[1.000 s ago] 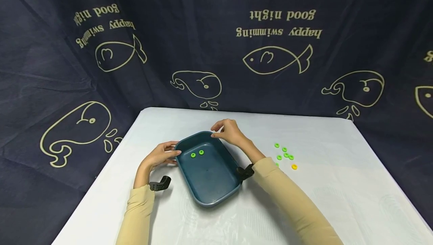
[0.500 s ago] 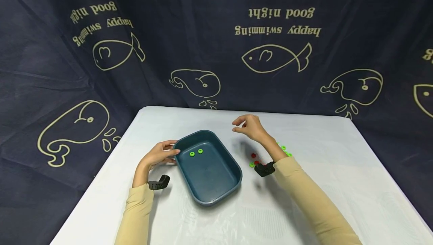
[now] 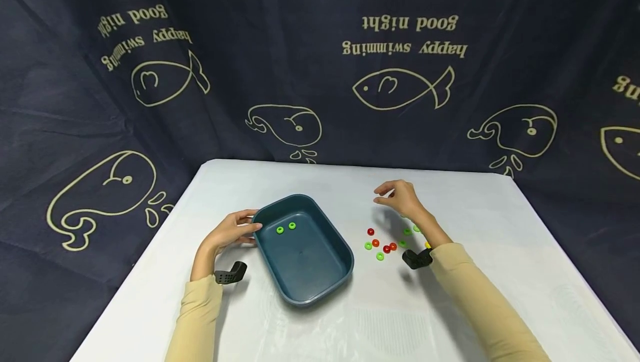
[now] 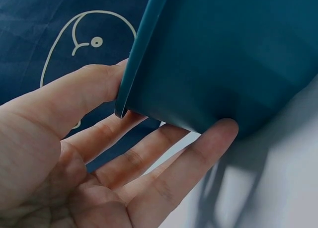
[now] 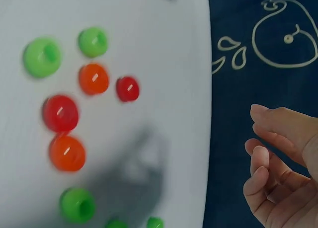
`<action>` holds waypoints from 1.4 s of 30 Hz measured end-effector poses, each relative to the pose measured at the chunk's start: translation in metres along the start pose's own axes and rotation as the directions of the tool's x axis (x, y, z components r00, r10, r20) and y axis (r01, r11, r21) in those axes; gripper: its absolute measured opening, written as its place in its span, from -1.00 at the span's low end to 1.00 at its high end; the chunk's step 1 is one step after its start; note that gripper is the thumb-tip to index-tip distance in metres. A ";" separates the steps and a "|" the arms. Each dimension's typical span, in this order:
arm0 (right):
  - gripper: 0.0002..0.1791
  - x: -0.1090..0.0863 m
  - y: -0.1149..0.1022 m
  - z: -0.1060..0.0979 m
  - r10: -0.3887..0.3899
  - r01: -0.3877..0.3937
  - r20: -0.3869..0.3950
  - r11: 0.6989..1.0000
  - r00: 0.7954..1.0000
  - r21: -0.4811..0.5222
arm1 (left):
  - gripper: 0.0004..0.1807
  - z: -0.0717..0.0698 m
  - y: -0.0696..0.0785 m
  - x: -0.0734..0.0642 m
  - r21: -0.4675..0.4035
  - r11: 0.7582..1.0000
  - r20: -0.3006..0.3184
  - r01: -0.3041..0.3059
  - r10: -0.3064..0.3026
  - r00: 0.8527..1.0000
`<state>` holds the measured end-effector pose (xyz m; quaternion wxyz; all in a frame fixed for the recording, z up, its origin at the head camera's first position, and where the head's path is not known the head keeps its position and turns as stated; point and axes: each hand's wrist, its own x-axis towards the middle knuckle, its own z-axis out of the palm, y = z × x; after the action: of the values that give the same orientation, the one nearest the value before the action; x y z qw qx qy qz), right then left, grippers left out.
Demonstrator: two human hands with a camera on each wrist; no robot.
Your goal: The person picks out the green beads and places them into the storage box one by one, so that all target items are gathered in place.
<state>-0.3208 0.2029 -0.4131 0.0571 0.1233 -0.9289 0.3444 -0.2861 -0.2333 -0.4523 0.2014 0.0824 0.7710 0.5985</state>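
Observation:
A dark blue-green plastic tray [image 3: 305, 265] with rounded corners lies slantwise on the table, two green ring beads [image 3: 280, 230] near its far end. My left hand [image 3: 232, 232] holds its far left rim, thumb over the edge and fingers along the outer wall; the left wrist view shows the thumb at the rim [image 4: 130, 84]. To the right, my right hand [image 3: 402, 198] hovers above the table with fingers bent and a gap between thumb and fingertips, nothing seen in it. Below it lie loose red beads [image 5: 60, 113], orange beads [image 5: 67, 152] and green beads [image 5: 78, 205].
A yellow bead [image 3: 428, 245] shows partly behind the right wrist's black camera mount [image 3: 416, 259]. The white-covered table [image 3: 480, 212] ends at a navy curtain [image 3: 310, 45] printed with fish and whales. Other green beads lie partly hidden by the right forearm.
My right hand has moved right from the tray's far rim to above the loose beads, uncovering red, orange and green ones. The left hand stays on the tray.

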 end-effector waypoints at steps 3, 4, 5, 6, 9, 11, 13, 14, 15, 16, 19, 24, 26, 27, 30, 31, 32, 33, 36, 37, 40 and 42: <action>-0.75 -0.003 0.011 -0.001 0.002 -0.002 -0.003 1.000 1.000 -0.008 | -0.31 0.000 0.000 0.001 -0.008 1.000 0.001 -0.005 0.005 1.000; -0.75 -0.003 0.014 -0.001 0.005 -0.005 -0.007 1.000 1.000 -0.009 | -0.31 0.000 0.000 0.001 -0.010 1.000 0.001 -0.004 0.004 1.000; -0.75 -0.004 0.018 -0.001 0.001 -0.002 -0.010 1.000 1.000 -0.014 | -0.31 0.000 0.000 0.001 -0.012 1.000 -0.001 0.000 0.000 1.000; -0.76 -0.004 0.021 -0.001 0.002 -0.003 -0.013 1.000 1.000 -0.021 | -0.31 0.000 0.000 0.001 -0.012 1.000 -0.002 0.001 -0.001 1.000; -0.77 -0.007 0.031 0.000 0.018 -0.018 -0.020 0.999 1.000 -0.030 | -0.31 0.000 0.000 0.001 -0.007 1.000 -0.004 0.003 -0.003 1.000; -0.76 -0.010 0.038 0.000 0.032 -0.033 -0.022 0.999 0.999 -0.034 | -0.31 0.000 0.000 0.000 -0.004 1.000 -0.005 0.005 -0.005 1.000; -0.76 -0.012 0.044 0.000 0.054 -0.054 -0.019 0.998 0.998 -0.040 | -0.31 0.000 0.000 0.000 -0.001 1.000 -0.008 0.010 -0.010 1.000; -0.76 -0.013 0.047 0.000 0.067 -0.068 -0.017 0.997 0.998 -0.046 | -0.31 0.000 0.000 0.000 -0.001 1.000 -0.010 0.011 -0.011 1.000; -0.76 -0.014 0.051 0.001 0.081 -0.081 -0.012 0.995 0.997 -0.052 | -0.32 0.000 0.000 0.000 -0.001 1.000 -0.013 0.013 -0.013 1.000; -0.75 -0.015 0.054 0.001 0.090 -0.090 -0.006 0.994 0.996 -0.061 | -0.32 0.000 0.000 0.000 0.000 1.000 -0.015 0.016 -0.016 1.000; -0.74 -0.018 0.063 0.001 0.142 -0.141 0.009 0.987 0.990 -0.081 | -0.32 0.001 0.000 0.001 0.000 1.000 -0.020 0.019 -0.019 1.000; -0.73 -0.024 0.075 -0.001 0.204 -0.200 0.034 0.975 0.978 -0.094 | -0.33 0.001 -0.001 0.000 0.000 1.000 -0.024 0.023 -0.023 0.999; -0.74 -0.026 0.077 -0.001 0.207 -0.203 0.035 0.975 0.978 -0.092 | -0.33 0.001 -0.001 0.000 0.000 1.000 -0.023 0.021 -0.021 1.000; -0.75 -0.026 0.078 -0.001 0.206 -0.202 0.032 0.975 0.978 -0.092 | -0.33 0.001 -0.001 0.000 -0.002 1.000 -0.023 0.018 -0.018 1.000; -0.77 -0.027 0.080 0.001 0.199 -0.196 0.024 0.976 0.980 -0.097 | -0.33 0.000 -0.001 -0.001 -0.004 1.000 -0.018 0.014 -0.014 1.000; -0.77 -0.027 0.081 0.002 0.199 -0.196 0.020 0.975 0.980 -0.103 | -0.33 0.000 -0.001 -0.001 -0.005 1.000 -0.017 0.013 -0.013 1.000; -0.78 -0.027 0.081 0.002 0.198 -0.195 0.016 0.974 0.980 -0.111 | -0.33 0.000 -0.001 -0.001 -0.006 1.000 -0.017 0.013 -0.013 1.000; -0.78 -0.027 0.081 0.003 0.199 -0.196 0.013 0.973 0.980 -0.121 | -0.32 0.000 -0.001 -0.001 -0.006 1.000 -0.016 0.013 -0.014 1.000; -0.79 -0.028 0.081 0.004 0.198 -0.196 0.000 0.970 0.980 -0.144 | -0.33 0.000 -0.001 -0.001 -0.006 1.000 -0.017 0.013 -0.013 1.000; -0.79 -0.028 0.080 0.004 0.197 -0.195 -0.003 0.969 0.980 -0.150 | -0.33 0.000 0.000 -0.001 -0.005 1.000 -0.017 0.013 -0.013 1.000; -0.80 -0.028 0.079 0.004 0.190 -0.189 -0.008 0.970 0.982 -0.156 | -0.33 0.001 0.000 0.000 -0.006 1.000 -0.017 0.012 -0.012 1.000; -0.79 -0.027 0.078 0.004 0.183 -0.183 -0.012 0.971 0.983 -0.151 | -0.34 0.001 0.000 0.000 -0.003 1.000 -0.017 0.010 -0.010 1.000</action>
<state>-0.3162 0.2628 -0.4699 0.0333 0.0330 -0.9599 0.2763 -0.2856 -0.2325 -0.4523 0.1980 0.0731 0.7721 0.5995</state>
